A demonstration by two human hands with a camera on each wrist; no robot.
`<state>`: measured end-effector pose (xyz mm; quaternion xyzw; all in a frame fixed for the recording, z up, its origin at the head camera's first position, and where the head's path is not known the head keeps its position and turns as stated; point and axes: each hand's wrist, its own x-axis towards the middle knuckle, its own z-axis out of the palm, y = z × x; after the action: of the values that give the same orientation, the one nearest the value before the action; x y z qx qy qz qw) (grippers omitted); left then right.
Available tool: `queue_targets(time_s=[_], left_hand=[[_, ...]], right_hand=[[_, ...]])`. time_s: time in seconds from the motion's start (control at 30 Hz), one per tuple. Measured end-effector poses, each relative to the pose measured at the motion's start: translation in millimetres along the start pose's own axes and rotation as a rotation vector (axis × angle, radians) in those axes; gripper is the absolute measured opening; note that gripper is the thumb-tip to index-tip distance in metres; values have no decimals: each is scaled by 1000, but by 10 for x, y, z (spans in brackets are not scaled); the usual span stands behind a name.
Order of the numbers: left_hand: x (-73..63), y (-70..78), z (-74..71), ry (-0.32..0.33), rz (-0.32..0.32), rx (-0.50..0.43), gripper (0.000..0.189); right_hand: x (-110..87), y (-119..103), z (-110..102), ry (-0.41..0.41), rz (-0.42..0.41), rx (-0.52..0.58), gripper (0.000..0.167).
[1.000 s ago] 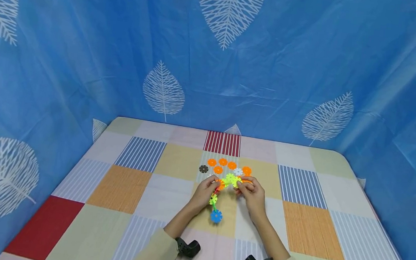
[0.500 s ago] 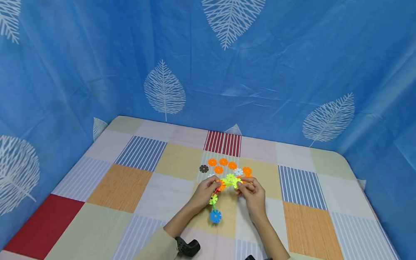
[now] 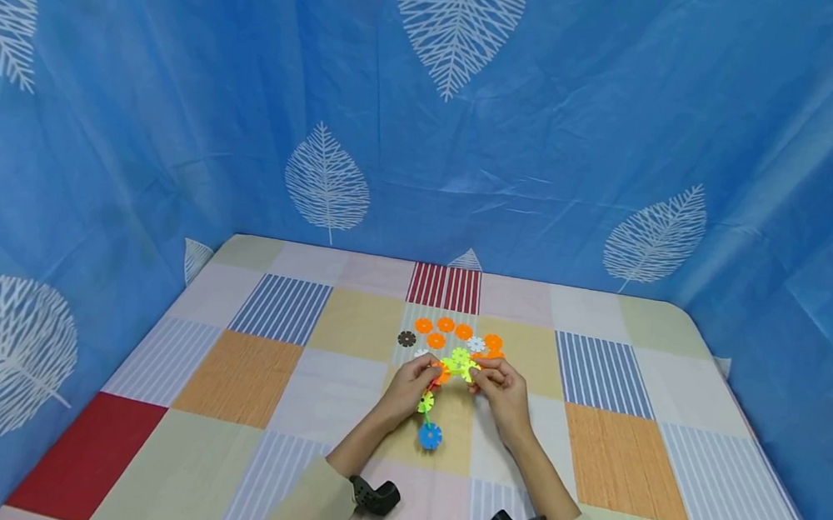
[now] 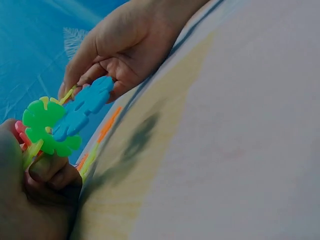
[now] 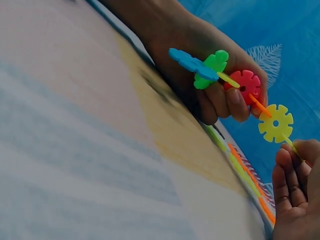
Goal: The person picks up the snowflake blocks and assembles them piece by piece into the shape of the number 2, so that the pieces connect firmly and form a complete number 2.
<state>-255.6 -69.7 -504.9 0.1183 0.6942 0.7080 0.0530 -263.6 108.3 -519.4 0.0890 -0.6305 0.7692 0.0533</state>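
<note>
A chain of slotted plastic snowflake discs hangs between both hands above the table. My left hand [image 3: 407, 391] grips the middle of it, near the red disc [image 5: 243, 84] and an edge-on orange disc [image 5: 260, 105]. From there a green disc [image 4: 47, 120] and a blue disc [image 3: 430, 436] hang toward me. On the other side a yellow disc [image 5: 276, 123] follows. My right hand [image 3: 507, 398] pinches another yellow disc [image 5: 291, 144] that is slotted into it, seen edge-on in the right wrist view.
Beyond the hands lie several loose orange discs [image 3: 445, 324], a dark brown disc [image 3: 406, 339] and a white disc [image 3: 475, 344]. They rest on the patchwork tablecloth [image 3: 365, 322]. A blue curtain [image 3: 515, 177] with white leaf prints hangs behind the table.
My right hand has shifted slightly left and toward me with the yellow end of the chain. My left hand has stayed nearly in place, still gripping it.
</note>
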Motion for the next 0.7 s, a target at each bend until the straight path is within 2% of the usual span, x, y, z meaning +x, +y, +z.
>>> queue_targets(time_s=[0.13,0.3,0.47,0.57,0.7], left_hand=[[34,-123,-21,0,13,13,18],[24,-144,-30,9,23,35,18],[39,-152,-20,3,24,60,18],[37,-133,-6,-1,22,66,18],[-30,27,32,-10,36,61,17]], right_hand=[[-3,34,-5,-26,21,16,26],[-11,51,-1,-56,18,11,22],[-12,44,-1,-62,10,11,27],[-15,32,1,-65,18,8,31],[-31,-7,-23,-79,-11,-37,29]])
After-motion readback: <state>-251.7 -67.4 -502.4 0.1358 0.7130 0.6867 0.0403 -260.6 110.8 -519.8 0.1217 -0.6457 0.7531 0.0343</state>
